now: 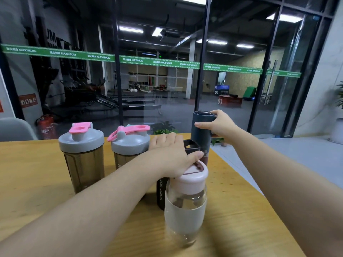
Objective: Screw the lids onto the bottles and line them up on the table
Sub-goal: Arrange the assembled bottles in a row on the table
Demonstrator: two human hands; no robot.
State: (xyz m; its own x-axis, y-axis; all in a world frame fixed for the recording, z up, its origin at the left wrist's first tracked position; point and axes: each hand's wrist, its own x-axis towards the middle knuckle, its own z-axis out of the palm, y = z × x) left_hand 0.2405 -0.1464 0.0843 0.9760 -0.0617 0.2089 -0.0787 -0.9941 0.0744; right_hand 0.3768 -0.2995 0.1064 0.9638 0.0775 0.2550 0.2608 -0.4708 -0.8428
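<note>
Two smoky shaker bottles with grey lids and pink flip caps stand side by side at the far left (81,156) and middle (130,147) of the wooden table (37,182). A clear glass bottle with a pink lid (185,204) stands nearest me. Behind it is a black sport bottle (160,191) whose top my left hand (172,154) grips from above, beside its black loop handle (192,146). My right hand (220,125) holds a tall dark blue bottle (201,130) near its top, at the table's far right edge.
The table ends just right of the blue bottle, with grey floor beyond. A glass wall runs behind the table, a green plant (163,127) at its foot and a red fire extinguisher (46,127) at far left. A grey chair back (14,128) stands at left.
</note>
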